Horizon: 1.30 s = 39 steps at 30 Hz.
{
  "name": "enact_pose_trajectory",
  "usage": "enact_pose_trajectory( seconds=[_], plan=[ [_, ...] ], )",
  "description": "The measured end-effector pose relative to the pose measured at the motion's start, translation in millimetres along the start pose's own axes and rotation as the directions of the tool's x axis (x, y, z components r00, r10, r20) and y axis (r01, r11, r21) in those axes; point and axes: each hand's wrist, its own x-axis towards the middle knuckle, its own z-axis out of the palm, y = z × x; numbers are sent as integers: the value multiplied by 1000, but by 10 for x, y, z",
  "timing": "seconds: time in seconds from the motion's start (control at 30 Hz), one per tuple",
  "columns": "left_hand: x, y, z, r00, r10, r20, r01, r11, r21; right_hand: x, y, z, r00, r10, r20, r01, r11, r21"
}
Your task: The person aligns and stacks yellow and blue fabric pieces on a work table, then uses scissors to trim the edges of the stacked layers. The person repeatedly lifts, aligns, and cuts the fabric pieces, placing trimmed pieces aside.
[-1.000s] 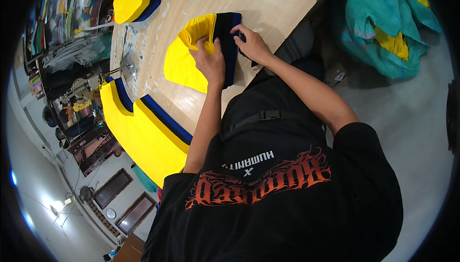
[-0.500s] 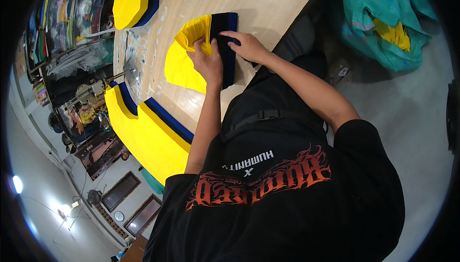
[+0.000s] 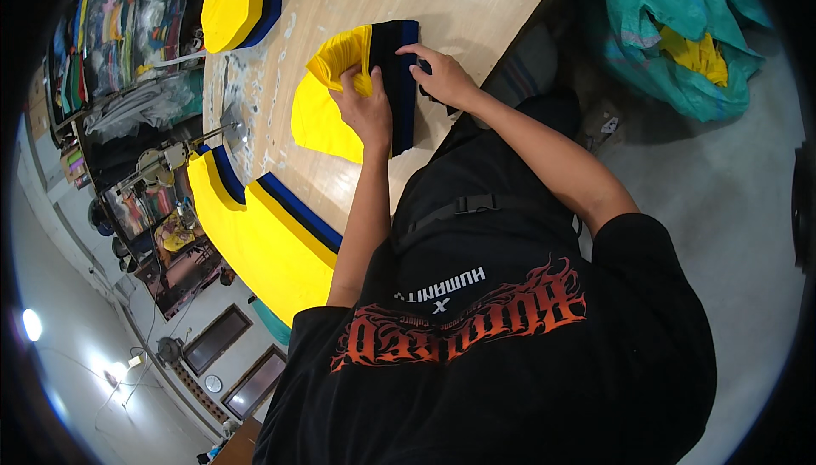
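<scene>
A stack of cut fabric pieces, yellow (image 3: 327, 129) over black (image 3: 384, 48) and blue (image 3: 410, 36), lies on the table in front of me. My left hand (image 3: 367, 112) grips the upper yellow layers, which are folded back in a fan of many edges. At the stack's right side, my right hand (image 3: 444, 78) stretches its index finger onto the blue border. Its other fingers curl round a small dark object (image 3: 424, 66), mostly hidden, whose kind I cannot make out.
A smaller yellow-and-blue stack (image 3: 234, 14) sits at the table's far left. Larger yellow panels (image 3: 255, 235) with blue beneath lie nearer on the left. The wooden table (image 3: 484, 6) ends at my right, beyond which a green sack (image 3: 680, 48) stands on the floor. Shelves (image 3: 119, 31) line the left.
My right hand has shifted slightly up and outward along the blue border, and the dark object in it now shows. My left hand keeps hold of the folded yellow layers.
</scene>
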Motion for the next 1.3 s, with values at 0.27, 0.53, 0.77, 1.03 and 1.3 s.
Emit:
enact_pose_trajectory(
  seconds=[0.27,0.53,0.77,1.03,1.3],
  plan=[
    [-1,10,-52,1000,-27,17,28,998,-56,-12,9,18,997,75,-3,-75,996,-48],
    [-1,-52,-56,1000,14,17,-13,999,-45,-4,26,-60,986,142,-84,-133,985,111],
    [45,-165,64,992,129,11,-128,992,-11,-16,-350,-811,955,292,-54,-250,889,383],
    [-133,-56,8,999,-9,-40,11,999,37,-987,-1080,-3300,908,283,-308,-331,936,-116],
    [-71,-36,36,998,-63,12,64,992,-112,-480,52,-4125,888,169,-428,-352,849,-395]
  ],
)
